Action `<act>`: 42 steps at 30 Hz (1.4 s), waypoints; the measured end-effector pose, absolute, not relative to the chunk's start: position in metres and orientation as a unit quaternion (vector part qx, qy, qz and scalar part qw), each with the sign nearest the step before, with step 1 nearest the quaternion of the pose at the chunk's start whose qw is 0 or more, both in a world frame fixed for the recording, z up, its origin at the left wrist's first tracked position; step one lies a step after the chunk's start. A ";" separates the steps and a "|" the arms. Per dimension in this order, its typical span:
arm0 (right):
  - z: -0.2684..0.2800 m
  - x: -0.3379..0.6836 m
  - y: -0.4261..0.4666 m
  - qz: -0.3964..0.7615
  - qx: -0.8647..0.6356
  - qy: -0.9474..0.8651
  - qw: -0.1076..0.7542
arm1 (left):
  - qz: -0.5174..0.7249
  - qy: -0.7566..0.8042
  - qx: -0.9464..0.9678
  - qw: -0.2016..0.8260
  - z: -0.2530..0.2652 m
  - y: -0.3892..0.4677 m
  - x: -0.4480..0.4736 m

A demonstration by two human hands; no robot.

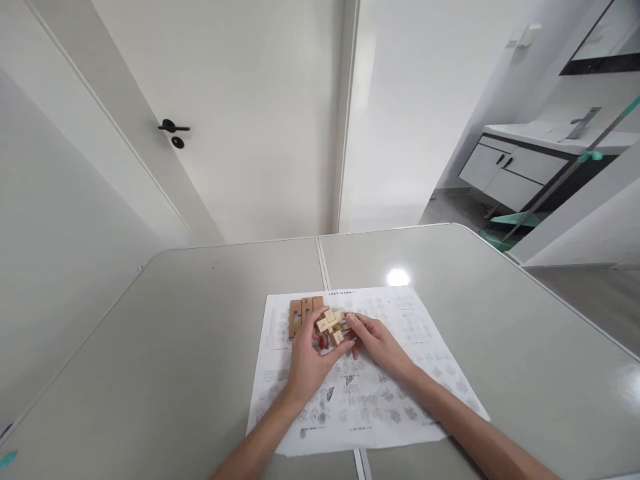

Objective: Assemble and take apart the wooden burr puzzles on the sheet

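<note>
1 left hand [309, 363] curved around wooden blocks [330, 322], 1 right hand [380, 341] pinch-tight at their right side

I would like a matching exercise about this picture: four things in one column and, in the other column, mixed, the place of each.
Things
1. Light wooden blocks
2. Brown slotted pieces
3. Printed sheet
4. Black handle

Places
A. Spread directly on the table
B. Between the left hand and right hand
C. Mounted on the white door
D. Near the paper's far-left corner

Right pairs: 1-B, 2-D, 3-A, 4-C
</note>
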State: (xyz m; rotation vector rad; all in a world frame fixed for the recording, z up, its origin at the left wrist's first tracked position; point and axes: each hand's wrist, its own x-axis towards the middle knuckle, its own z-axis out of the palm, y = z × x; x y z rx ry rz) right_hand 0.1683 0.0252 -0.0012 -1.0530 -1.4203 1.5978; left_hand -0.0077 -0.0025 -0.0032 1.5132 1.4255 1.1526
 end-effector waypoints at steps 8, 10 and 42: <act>-0.008 0.170 0.027 0.755 -0.296 -0.454 0.368 | 0.473 0.534 0.591 0.376 -0.006 0.001 -0.010; -0.005 0.170 0.026 0.762 -0.279 -0.455 0.366 | 0.471 0.531 0.601 0.368 -0.006 0.001 -0.011; 0.004 0.172 0.019 0.622 -0.343 -0.586 0.389 | 0.467 0.484 0.615 0.413 -0.003 -0.001 -0.010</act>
